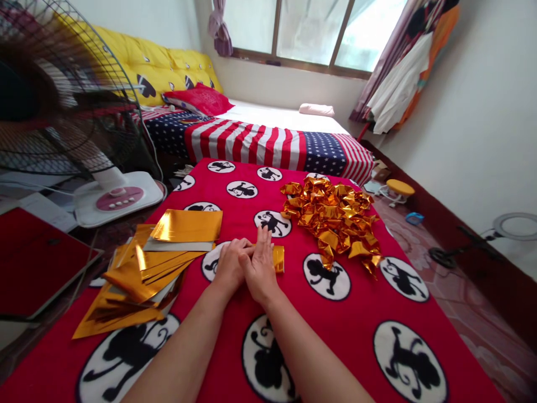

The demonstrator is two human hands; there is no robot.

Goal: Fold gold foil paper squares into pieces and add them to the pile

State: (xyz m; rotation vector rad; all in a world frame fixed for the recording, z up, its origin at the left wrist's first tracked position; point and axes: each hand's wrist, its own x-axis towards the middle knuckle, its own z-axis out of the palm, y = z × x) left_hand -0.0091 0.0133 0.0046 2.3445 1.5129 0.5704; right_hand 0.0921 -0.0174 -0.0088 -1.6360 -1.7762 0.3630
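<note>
A strip of gold foil paper [278, 259] lies on the red cloth, mostly covered by my hands; its right end sticks out. My right hand [260, 267] rests on it with the fingers stretched out and pressed flat. Close against it, my left hand [233, 263] has its fingers bent over the left part of the paper; their tips are partly hidden. To the left lies a loose stack of flat gold foil sheets [187, 225], some showing grey-white backs. A heap of folded gold foil pieces [335, 215] sits to the right.
The red cloth [348, 347] has white circles with black monkey figures. A fan [119, 196] stands at left, beside a dark red board [37, 263]. Beyond is a bed with a striped and starred cover [251, 143]. A yellow stool [400, 187] and a ring light [518, 226] are at right.
</note>
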